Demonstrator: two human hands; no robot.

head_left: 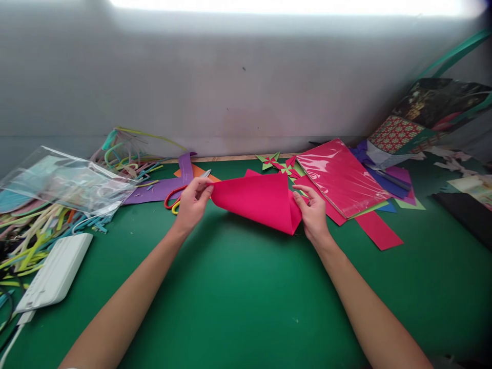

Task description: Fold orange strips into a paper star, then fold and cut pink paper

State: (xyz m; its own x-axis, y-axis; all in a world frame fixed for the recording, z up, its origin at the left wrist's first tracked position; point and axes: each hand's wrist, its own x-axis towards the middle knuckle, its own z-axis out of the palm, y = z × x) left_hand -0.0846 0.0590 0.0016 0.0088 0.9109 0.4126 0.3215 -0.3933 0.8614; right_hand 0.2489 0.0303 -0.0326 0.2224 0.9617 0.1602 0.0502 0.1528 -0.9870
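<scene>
A sheet of red paper (253, 200) is held up above the green table, with a fold showing near its right side. My left hand (195, 201) pinches its left corner between thumb and fingers. At the right end, my right hand (312, 210) grips the folded edge, thumb and fingers close together. Behind my left hand lie scissors (173, 197) with red and yellow handles, partly hidden by the hand. Beyond the sheet, red and green folded paper stars (271, 161) lie near the wall.
A clear-wrapped pack of red paper (342, 177) lies at the back right, a red strip (380, 230) before it. Purple paper (161, 189), a plastic sleeve (96, 187), loose colourful strips (28, 246) and a white power bank (56, 271) with a cable are at left.
</scene>
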